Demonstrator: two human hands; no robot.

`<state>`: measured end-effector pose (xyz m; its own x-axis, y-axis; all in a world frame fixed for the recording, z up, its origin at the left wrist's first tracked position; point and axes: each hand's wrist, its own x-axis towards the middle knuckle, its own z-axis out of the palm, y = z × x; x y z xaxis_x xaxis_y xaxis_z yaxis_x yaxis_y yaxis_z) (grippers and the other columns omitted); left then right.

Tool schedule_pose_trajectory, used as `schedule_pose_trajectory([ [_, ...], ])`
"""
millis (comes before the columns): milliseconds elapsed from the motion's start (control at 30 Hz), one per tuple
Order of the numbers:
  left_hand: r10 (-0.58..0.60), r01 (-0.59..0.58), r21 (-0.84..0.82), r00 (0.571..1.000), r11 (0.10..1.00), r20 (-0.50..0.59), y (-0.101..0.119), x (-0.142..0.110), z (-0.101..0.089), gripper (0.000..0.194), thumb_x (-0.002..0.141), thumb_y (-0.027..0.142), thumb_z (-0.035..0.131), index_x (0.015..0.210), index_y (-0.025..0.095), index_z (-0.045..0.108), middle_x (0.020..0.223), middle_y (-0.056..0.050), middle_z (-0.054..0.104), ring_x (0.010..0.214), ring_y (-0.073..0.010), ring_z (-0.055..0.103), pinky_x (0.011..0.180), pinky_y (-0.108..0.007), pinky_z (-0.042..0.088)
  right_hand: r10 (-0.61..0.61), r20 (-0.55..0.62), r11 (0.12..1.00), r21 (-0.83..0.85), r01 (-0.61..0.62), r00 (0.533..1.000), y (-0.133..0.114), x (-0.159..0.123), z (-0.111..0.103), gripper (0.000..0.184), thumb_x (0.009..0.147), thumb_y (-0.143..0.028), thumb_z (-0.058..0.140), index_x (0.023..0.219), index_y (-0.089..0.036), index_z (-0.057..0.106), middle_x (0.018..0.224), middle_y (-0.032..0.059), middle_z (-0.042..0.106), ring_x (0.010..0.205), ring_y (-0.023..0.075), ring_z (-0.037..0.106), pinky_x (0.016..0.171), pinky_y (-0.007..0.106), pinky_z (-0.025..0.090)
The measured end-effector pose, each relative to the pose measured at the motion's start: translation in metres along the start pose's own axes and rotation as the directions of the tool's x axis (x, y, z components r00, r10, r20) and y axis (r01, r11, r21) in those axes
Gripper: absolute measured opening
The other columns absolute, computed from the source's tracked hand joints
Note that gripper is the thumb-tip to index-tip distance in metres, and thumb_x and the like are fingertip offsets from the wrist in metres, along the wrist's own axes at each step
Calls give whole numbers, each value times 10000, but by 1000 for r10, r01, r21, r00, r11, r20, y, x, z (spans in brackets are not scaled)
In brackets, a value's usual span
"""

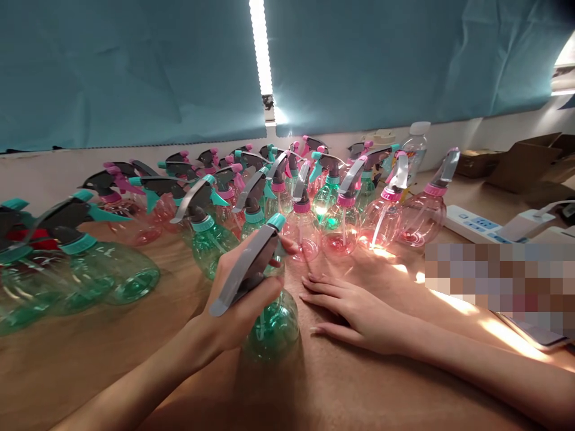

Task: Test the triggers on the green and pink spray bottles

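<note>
My left hand (238,299) is wrapped round the neck and grey trigger head of a green spray bottle (272,326), which stands on the wooden table (314,389) in front of me. Flat on the table just right of that bottle lies my right hand (354,311), fingers stretched out and together, holding nothing. Behind both hands stand several pink spray bottles (344,227) and more green spray bottles (209,239).
Further green bottles (112,269) lie tipped at the left. A white power strip (471,224) and cardboard boxes (525,158) sit at the right. A phone (534,335) rests near the right edge. A blue curtain (135,66) hangs behind.
</note>
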<state>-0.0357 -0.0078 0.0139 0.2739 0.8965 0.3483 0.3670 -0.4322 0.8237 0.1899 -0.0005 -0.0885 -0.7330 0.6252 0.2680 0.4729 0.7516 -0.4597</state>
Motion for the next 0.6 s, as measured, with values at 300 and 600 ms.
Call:
schedule_pose_trajectory([
  [300, 92, -90, -45, 995, 995, 42, 0, 6, 3, 381, 784, 177, 574, 1157, 220, 634, 1208, -90, 682, 1135, -288, 626, 849, -359, 563, 32, -129, 990, -131, -49, 991, -3, -1, 2, 441, 975, -388, 514, 1326, -131, 589, 1397, 148, 565, 1323, 292, 496, 1091, 471, 434],
  [600, 86, -85, -23, 995, 996, 40, -3, 4, 1, 341, 813, 201, 574, 1143, 229, 657, 1086, -84, 730, 1045, -278, 678, 787, -342, 570, 16, -139, 993, -114, -32, 990, -1, -1, 1, 447, 967, -377, 528, 1333, -126, 585, 1393, 167, 563, 1314, 306, 502, 1088, 486, 438],
])
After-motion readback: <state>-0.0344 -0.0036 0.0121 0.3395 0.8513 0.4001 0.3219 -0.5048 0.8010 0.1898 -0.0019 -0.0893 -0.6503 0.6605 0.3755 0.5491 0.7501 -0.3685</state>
